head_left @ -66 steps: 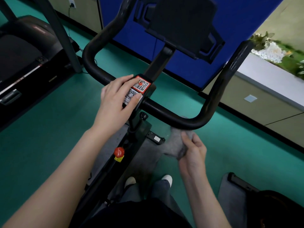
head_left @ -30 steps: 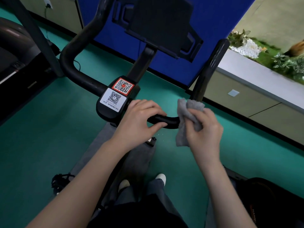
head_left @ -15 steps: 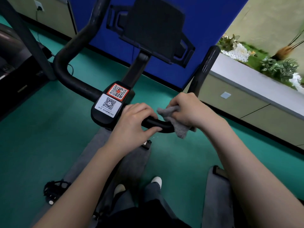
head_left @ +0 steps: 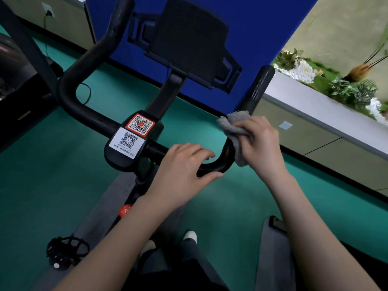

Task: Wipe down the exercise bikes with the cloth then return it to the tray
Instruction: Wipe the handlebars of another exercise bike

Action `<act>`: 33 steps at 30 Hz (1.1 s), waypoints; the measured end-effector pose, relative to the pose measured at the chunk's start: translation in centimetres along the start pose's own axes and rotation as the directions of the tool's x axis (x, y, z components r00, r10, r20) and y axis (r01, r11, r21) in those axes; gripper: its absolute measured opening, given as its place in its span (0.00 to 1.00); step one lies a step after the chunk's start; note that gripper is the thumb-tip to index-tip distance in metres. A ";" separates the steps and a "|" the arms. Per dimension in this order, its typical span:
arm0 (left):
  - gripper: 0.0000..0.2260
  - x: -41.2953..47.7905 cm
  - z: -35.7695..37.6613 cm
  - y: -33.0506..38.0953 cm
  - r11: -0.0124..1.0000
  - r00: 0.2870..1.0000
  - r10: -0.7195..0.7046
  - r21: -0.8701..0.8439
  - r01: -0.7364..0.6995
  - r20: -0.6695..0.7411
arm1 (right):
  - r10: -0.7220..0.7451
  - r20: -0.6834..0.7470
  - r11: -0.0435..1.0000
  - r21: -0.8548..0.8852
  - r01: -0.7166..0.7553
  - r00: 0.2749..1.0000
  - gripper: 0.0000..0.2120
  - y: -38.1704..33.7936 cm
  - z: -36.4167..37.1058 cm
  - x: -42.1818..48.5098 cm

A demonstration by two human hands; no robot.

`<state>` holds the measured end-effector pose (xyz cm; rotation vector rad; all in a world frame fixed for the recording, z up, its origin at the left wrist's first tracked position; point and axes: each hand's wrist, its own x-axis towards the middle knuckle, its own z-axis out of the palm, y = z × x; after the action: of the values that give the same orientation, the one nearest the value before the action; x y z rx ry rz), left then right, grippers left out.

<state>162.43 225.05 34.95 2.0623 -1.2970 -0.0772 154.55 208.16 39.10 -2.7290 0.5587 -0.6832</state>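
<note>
Teal gym floor (head_left: 52,175), grey mat (head_left: 98,219) under the exercise bike (head_left: 165,97). Nearest you: your shoes (head_left: 190,235) on the mat, a black pedal (head_left: 67,250) off to their left, and a red knob (head_left: 125,210) on the frame just beyond.

Next out, your left hand (head_left: 182,171) is on the handlebar (head_left: 88,114), on the cross section just right of the stem. Fingers are together and curled over the top, thumb hooked underneath, loose grip.

Your right hand (head_left: 260,148) is just beside it at the right-hand bend. Its fingers are wrapped round the grey cloth (head_left: 233,124), pressing it against the bar where it turns upward. The cloth is bunched: part sticks out above the knuckles, part hangs below the palm along the bar. Hands are near each other, not touching.

Left of your left hand, the stem clamp carries a white QR sticker (head_left: 127,142), with a red-bordered QR sticker (head_left: 140,124) just past it. Further out, a black device holder (head_left: 189,40) sits on the stem post, with a blue panel (head_left: 262,28) behind it.

Far right: a pale ledge (head_left: 304,97) with plants (head_left: 352,91) and white stones. Far left: a dark treadmill (head_left: 12,80), and a wall socket (head_left: 47,10) with a cable plugged in.
</note>
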 end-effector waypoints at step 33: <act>0.20 3.9 2.9 3.3 0.939 0.940 -0.340 -0.058 0.338 -0.023 | 0.433 -0.310 0.756 0.636 -0.154 0.847 0.05 4.3 4.6 -3.4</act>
<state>160.67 219.52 35.80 2.2112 -0.8975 -0.2289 152.76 206.55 32.35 -1.8403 0.7180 -1.1696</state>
